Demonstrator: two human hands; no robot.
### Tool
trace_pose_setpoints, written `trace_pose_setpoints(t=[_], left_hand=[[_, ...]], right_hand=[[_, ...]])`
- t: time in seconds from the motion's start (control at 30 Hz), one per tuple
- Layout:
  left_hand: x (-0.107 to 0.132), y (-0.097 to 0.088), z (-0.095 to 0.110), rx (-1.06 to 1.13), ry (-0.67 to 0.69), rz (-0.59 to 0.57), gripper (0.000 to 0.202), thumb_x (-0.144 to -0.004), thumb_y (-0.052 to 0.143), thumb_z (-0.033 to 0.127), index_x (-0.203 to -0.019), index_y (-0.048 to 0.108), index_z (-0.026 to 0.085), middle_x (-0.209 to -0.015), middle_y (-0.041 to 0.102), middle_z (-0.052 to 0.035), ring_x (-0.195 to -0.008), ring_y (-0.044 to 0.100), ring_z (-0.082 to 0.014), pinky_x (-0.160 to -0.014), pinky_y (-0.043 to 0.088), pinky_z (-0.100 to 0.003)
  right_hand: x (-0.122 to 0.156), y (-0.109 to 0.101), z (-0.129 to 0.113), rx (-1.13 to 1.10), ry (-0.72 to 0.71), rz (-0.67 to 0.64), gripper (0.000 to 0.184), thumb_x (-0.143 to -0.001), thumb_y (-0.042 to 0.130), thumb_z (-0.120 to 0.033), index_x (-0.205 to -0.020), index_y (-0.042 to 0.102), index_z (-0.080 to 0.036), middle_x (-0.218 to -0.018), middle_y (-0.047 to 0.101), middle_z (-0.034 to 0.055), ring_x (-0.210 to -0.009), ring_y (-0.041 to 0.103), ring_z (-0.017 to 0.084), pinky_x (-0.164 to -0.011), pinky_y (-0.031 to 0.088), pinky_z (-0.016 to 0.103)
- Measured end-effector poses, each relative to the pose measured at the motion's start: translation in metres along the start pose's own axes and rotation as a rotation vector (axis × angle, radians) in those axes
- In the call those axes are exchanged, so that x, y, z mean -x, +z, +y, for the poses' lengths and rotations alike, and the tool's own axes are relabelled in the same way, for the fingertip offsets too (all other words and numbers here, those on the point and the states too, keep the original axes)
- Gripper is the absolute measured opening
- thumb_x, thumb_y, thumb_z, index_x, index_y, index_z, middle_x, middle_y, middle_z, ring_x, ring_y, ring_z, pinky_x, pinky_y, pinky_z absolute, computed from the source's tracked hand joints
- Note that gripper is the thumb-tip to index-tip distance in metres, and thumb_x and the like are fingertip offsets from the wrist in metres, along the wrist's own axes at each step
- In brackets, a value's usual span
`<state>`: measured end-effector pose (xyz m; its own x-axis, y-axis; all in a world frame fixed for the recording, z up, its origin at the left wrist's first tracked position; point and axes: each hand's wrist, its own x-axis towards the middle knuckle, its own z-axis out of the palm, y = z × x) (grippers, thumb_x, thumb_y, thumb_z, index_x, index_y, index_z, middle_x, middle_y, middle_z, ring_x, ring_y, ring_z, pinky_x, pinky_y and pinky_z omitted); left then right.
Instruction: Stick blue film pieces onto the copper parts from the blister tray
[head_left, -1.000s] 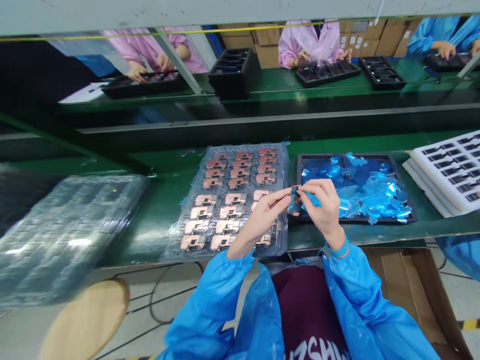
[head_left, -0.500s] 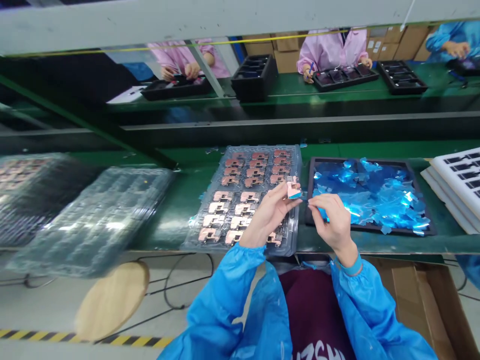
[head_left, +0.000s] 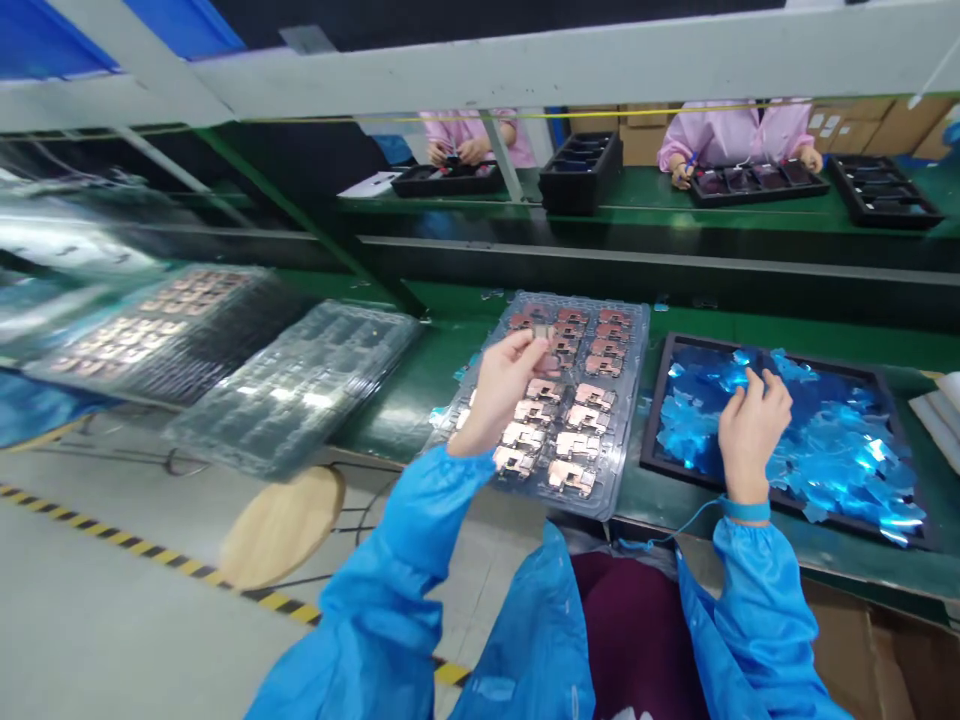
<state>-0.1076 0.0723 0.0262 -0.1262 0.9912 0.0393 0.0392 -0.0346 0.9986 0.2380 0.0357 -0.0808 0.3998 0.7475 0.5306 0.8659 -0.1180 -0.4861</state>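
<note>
Small part (head_left: 541,334), seemingly pinched in my left hand (head_left: 499,388), is out; others (head_left: 576,446) lie in centre-frame tray (head_left: 634,365); right hand (head_left: 754,428) loosely spread.

Illumination is bright and cool-white at the parts tray (head_left: 634,365); highlights on upward-facing surfaces indicate light from above. Glare is strong on the metal parts (head_left: 576,445) in the near rows of the parts tray and weaker in its far rows. White highlights mark the blue film (head_left: 810,450) to its right and the clear trays (head_left: 296,370) to its left. Deep shadow fills the recess (head_left: 675,242) beyond it. Motion smear and edge stretching affect the tray stack (head_left: 240,325) farthest to its left.
</note>
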Motion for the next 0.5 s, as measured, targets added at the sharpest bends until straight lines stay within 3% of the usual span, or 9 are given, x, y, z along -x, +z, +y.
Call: trace_pose_setpoints(t=[0.1, 0.17, 0.23, 0.33, 0.5], left_hand=[[-0.058, -0.036, 0.003, -0.25, 0.067, 0.01, 0.028, -0.091, 0.076, 0.037, -0.11, 0.078, 0.017, -0.1, 0.077, -0.0084, -0.081, 0.07, -0.0193, -0.073, 0.06, -0.031], [-0.1, -0.048, 0.002, -0.453, 0.099, -0.007, 0.029, -0.092, 0.069, 0.029, -0.117, 0.076, 0.015, -0.104, 0.079, -0.0101, -0.083, 0.07, -0.02, -0.075, 0.059, -0.032], [-0.136, -0.048, -0.001, -0.668, 0.146, -0.043, 0.027, -0.091, 0.066, 0.024, -0.114, 0.077, 0.014, -0.105, 0.08, -0.0111, -0.086, 0.069, -0.021, -0.081, 0.057, -0.033], [-0.176, -0.04, -0.008, -0.852, 0.186, -0.118, 0.012, -0.086, 0.07, 0.019, -0.093, 0.079, 0.015, -0.094, 0.08, -0.0086, -0.087, 0.067, -0.0214, -0.087, 0.053, -0.033], [-0.202, -0.039, -0.024, -0.902, 0.173, -0.183, 0.005, -0.079, 0.073, 0.016, -0.079, 0.078, 0.018, -0.08, 0.076, -0.0045, -0.08, 0.064, -0.0211, -0.085, 0.05, -0.033]], right_hand=[[0.004, 0.001, -0.001, -0.061, -0.042, 0.027, 0.042, -0.105, 0.043, -0.025, -0.14, 0.065, -0.016, -0.15, 0.058, 0.0256, -0.147, 0.048, 0.041, -0.118, 0.039, 0.068], [0.004, 0.003, -0.003, -0.121, -0.075, 0.019, 0.04, -0.106, 0.044, -0.026, -0.138, 0.066, -0.015, -0.147, 0.06, 0.0253, -0.145, 0.051, 0.039, -0.118, 0.042, 0.066], [0.004, 0.005, -0.005, -0.175, -0.125, 0.028, 0.038, -0.106, 0.045, -0.027, -0.135, 0.067, -0.016, -0.144, 0.063, 0.0242, -0.144, 0.054, 0.037, -0.118, 0.045, 0.062], [0.004, 0.004, -0.008, -0.223, -0.203, 0.069, 0.035, -0.107, 0.048, -0.027, -0.134, 0.069, -0.016, -0.141, 0.066, 0.0223, -0.142, 0.057, 0.035, -0.117, 0.048, 0.058], [0.01, -0.005, -0.015, -0.24, -0.245, 0.098, 0.032, -0.107, 0.052, -0.026, -0.132, 0.071, -0.019, -0.136, 0.071, 0.0195, -0.136, 0.063, 0.034, -0.113, 0.052, 0.057]])
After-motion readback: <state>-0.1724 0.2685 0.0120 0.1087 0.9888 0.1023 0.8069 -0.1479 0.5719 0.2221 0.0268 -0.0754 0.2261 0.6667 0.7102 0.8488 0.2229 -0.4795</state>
